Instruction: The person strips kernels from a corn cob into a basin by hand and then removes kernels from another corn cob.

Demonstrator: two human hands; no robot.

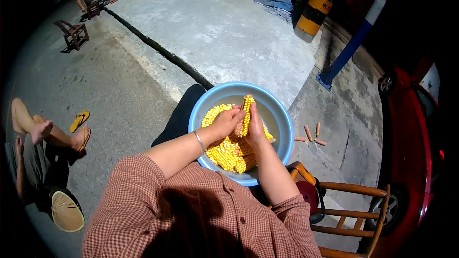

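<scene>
Corn cob (247,114), near-upright with a slight tilt, is held between both hands over the basin (290,138), top end poking above the fingers. Left hand (227,123): fingers and thumb clamped on the cob from the left. Right hand (256,125): closed on it from the right, fingers along its side; exact fingertip contact is partly hidden. Basin is round, smooth, plastic-looking, blue rim with a greyer inner wall, sitting at the person's lap. Inside: loose kernels (213,114), glossy, bright yellow with pale tips, heaped to the left, plus kernelled cobs (224,158) with tight bumpy rows lying lower in the heap. Held cob: long, narrow taper, straight ridged rows of hard yellow kernels on the right face, reddish-tan at the tip. Rough pinkish-brown strip on its left; can't tell if that's its own bare core or a second cob. Bare cobs (309,133), slim, dull pinkish, lie on the coarse grey concrete (330,157) right of the basin. Chair (354,214): rounded, varnished wood-like rails. Shirt (126,196): fine brown check. Bangle (199,141): smooth, silvery, on the left wrist.
</scene>
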